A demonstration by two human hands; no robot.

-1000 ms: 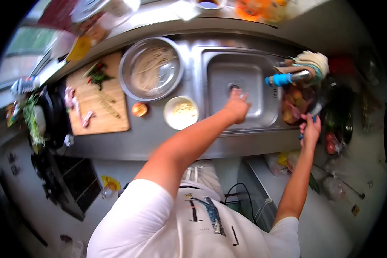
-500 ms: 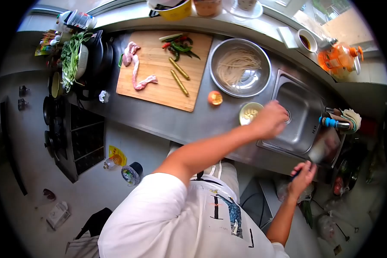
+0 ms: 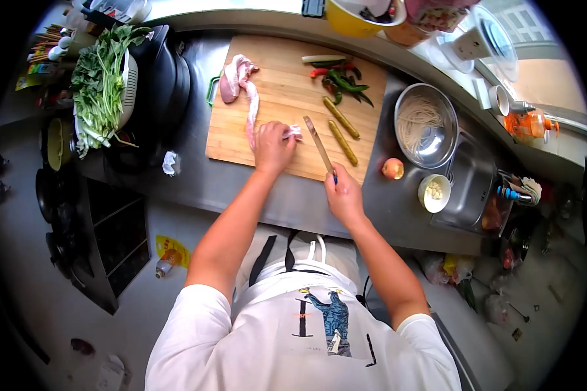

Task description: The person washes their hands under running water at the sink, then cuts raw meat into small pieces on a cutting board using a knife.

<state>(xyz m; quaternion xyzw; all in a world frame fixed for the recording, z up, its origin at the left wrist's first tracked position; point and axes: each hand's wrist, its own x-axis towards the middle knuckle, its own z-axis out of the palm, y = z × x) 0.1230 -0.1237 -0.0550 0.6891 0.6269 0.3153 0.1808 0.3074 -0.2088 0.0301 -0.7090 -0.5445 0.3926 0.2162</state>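
A long strip of raw meat (image 3: pixel 252 107) lies down the left side of the wooden cutting board (image 3: pixel 287 85). My left hand (image 3: pixel 274 148) is closed over its near end, and a pale tip of meat shows past the fingers. My right hand (image 3: pixel 344 195) grips the handle of a knife (image 3: pixel 317 144). The blade points up and left over the board, just right of the meat and apart from it. Two olive-brown sticks (image 3: pixel 341 118) lie to the right of the blade. Behind them are green and red chili peppers (image 3: pixel 347 85) and a pale scallion piece (image 3: pixel 323 58).
Right of the board stand a steel bowl of noodles (image 3: pixel 422 120), an onion-like round vegetable (image 3: pixel 392 169), a small bowl of garlic cloves (image 3: pixel 434 193) and the sink (image 3: pixel 466 186). Leafy greens (image 3: pixel 101 88) in a white basket are at left. A crumpled white scrap (image 3: pixel 169 163) lies on the counter.
My left hand has moved from beside the sink to the meat's near end. My right hand has brought the knife from the sink's near right side to the board. The view has shifted left.
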